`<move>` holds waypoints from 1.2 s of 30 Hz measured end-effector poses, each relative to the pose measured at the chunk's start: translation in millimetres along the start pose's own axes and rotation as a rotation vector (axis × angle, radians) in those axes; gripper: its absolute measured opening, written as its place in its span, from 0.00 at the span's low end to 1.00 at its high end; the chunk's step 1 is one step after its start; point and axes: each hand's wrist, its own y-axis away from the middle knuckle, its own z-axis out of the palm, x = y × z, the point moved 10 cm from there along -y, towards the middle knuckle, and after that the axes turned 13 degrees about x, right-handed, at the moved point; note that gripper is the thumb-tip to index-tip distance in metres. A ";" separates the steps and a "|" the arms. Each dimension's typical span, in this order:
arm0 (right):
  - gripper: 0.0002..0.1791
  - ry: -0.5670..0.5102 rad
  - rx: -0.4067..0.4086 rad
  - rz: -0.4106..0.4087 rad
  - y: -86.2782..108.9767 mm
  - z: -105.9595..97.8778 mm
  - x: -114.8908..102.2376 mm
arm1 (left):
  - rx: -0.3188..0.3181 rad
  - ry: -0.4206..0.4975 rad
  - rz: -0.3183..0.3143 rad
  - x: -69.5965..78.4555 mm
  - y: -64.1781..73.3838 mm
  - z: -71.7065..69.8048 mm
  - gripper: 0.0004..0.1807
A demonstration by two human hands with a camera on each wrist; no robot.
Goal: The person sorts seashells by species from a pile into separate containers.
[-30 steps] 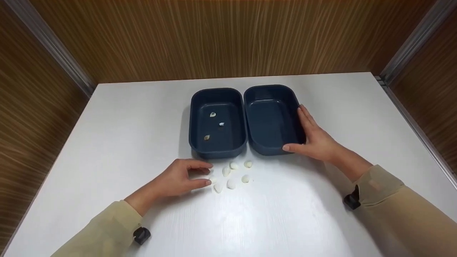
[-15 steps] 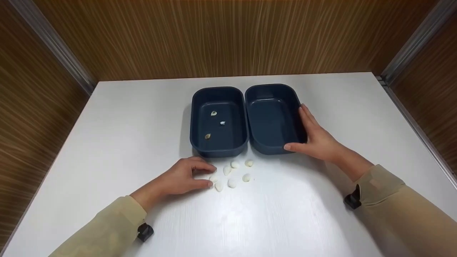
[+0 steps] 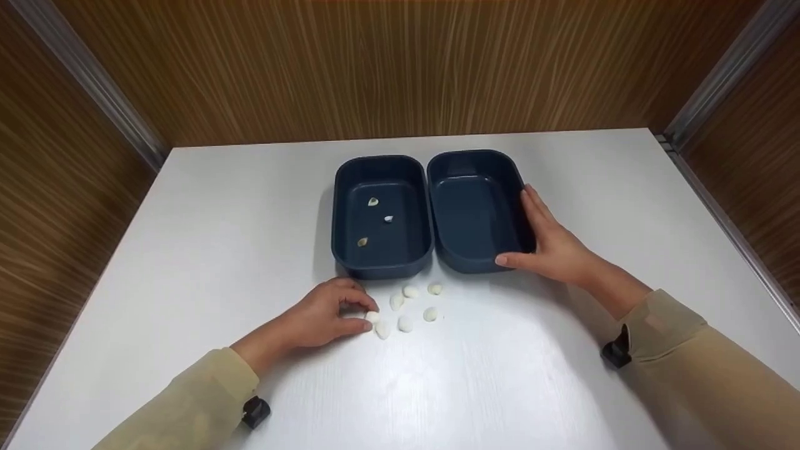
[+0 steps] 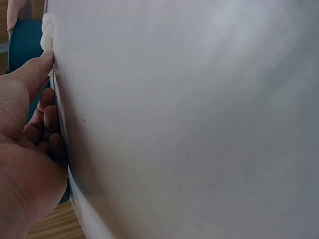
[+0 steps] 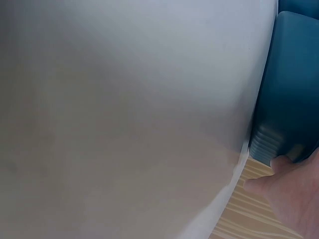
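In the head view my left hand (image 3: pixel 325 317) pinches a small white seashell (image 3: pixel 372 317) between thumb and index fingertip, at the left of a loose cluster on the table. Another shell (image 3: pixel 382 330) lies close beside the thumb. My right hand (image 3: pixel 559 250) rests at the near right corner of the right dark blue box (image 3: pixel 472 219). Its straight fingers lie along the outer side, with the thumb at the front rim. Two or three pale and brownish shells (image 3: pixel 373 202) lie inside the left dark blue box (image 3: pixel 382 272). In the left wrist view the curled fingers (image 4: pixel 50 117) hide the pinched shell.
Several more white shells (image 3: pixel 405 323) lie on the white table (image 3: pixel 250 225) in front of the boxes, which stand side by side. A wood-grain panel (image 3: pixel 400 69) rises behind the table, with more panels left and right.
My left hand has shifted slightly right, and its thumb and index finger have closed onto the leftmost shell. My right hand stays on the right box.
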 end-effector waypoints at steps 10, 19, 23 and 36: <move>0.72 0.017 -0.009 0.005 0.3 1.4 0.7 | -0.011 -0.069 0.081 14.2 2.6 1.0 0.09; 0.72 0.025 -0.011 -0.003 0.1 1.6 0.3 | -0.045 -0.119 0.097 19.3 -0.1 2.1 0.08; 0.72 0.023 -0.013 0.003 -0.1 2.1 0.4 | -0.069 -0.123 0.098 20.1 -0.3 2.4 0.09; 0.72 0.030 -0.011 0.001 -0.7 1.0 0.5 | -0.122 -0.082 0.032 18.7 0.1 -2.2 0.09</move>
